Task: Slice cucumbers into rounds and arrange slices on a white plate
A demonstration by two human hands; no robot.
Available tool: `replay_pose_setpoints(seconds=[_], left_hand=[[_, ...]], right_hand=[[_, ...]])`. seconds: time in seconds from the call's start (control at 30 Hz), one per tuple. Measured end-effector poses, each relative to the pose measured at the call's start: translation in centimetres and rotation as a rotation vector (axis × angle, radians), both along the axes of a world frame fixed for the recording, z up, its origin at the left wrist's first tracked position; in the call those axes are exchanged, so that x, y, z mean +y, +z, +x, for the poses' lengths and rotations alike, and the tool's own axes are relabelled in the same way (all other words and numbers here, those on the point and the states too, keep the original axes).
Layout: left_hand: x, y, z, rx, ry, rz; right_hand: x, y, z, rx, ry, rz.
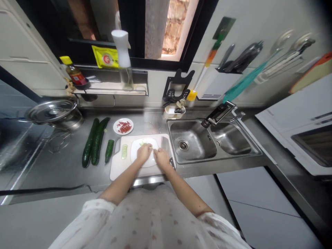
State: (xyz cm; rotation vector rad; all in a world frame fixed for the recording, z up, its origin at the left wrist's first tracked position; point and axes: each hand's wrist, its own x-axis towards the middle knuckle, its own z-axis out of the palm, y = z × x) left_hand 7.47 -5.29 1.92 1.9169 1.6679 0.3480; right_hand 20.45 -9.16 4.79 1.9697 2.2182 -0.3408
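Observation:
Over a white plate, both hands meet with fingers pinched. A small pale green bit, looking like a cucumber slice, shows at the fingertips of my left hand. Close beside it, my right hand is closed too; its fingertips hide whatever they hold. More pale green slices lie at the plate's far side. Beneath the plate is a white cutting board, with a row of cucumber slices left of the plate. A knife lies along the board's right side, partly covered by my right hand.
Left of the board lie a cut cucumber piece and two whole cucumbers. A small plate of chopped red bits stands behind. A lidded steel pot is at far left, a double sink to the right.

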Motion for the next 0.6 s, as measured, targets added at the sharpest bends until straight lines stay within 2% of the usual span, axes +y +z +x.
replay_pose_setpoints(seconds=[0.6], left_hand=[[0.36, -0.55, 0.26, 0.038, -0.001, 0.034]], right_hand=[[0.13, -0.73, 0.18, -0.013, 0.005, 0.026]])
